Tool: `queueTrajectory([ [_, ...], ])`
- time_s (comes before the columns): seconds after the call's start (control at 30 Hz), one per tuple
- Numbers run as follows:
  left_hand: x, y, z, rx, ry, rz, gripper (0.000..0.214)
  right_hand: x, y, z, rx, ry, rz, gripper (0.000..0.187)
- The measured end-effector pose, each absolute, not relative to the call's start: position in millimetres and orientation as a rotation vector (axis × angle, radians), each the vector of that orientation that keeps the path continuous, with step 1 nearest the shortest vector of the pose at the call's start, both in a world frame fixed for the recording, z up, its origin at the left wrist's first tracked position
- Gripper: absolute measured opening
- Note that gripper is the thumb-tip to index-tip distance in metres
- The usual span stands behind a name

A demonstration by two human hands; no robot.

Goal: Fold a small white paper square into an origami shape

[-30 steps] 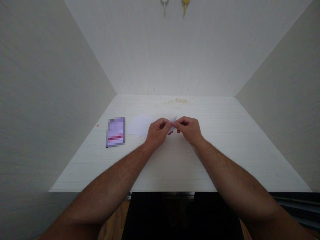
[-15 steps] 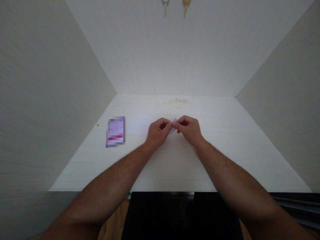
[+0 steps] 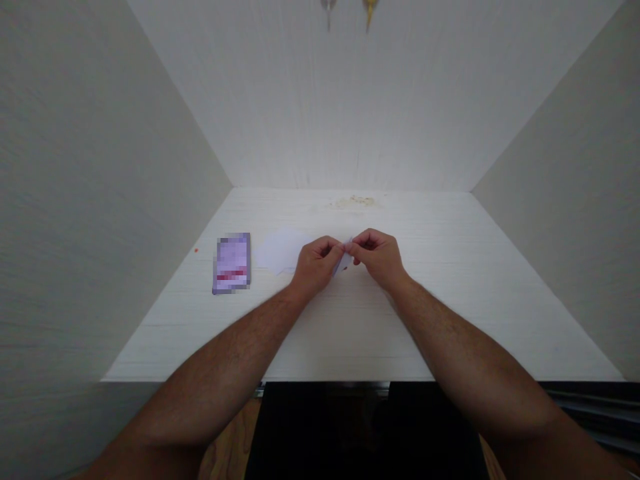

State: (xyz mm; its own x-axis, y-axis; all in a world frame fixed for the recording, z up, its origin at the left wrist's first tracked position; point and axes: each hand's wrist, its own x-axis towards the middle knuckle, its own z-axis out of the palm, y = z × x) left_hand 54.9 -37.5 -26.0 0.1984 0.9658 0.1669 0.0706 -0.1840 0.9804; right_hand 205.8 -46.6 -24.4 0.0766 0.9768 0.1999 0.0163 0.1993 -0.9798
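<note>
My left hand [image 3: 315, 263] and my right hand [image 3: 379, 257] meet over the middle of a white table [image 3: 450, 313]. Both are closed in a pinch on a small folded piece of pale paper [image 3: 344, 260] with a bit of red on it. Most of that paper is hidden between my fingers. Just left of my left hand a sheet of white paper [image 3: 280, 250] lies flat on the table.
A purple and white packet [image 3: 231, 263] lies flat at the left of the table. A brownish stain [image 3: 357, 201] marks the far edge. White walls close in at the back and on both sides. Two small objects [image 3: 349, 10] hang from the back wall at the top.
My fingers have shifted slightly on the small paper, which now tips lower between them. The hands stay in the same spot.
</note>
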Motion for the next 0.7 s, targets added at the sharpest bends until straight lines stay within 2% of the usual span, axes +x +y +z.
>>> queueTrajectory([
  [0.13,56.5,-40.1,-23.9,1.384,1.005,1.122,0.026,204.4,-47.8,-24.1,-1.089,-1.26,1.033,0.024],
  [0.43,53.2,-35.6,-27.5,1.541,1.136,1.167,0.024,204.2,-48.5,-22.0,-1.039,-1.255,1.08,0.022],
  [0.7,53.1,-38.6,-16.7,1.538,1.176,1.132,0.031,204.0,-50.5,-21.4,-1.008,-1.227,1.134,0.016],
])
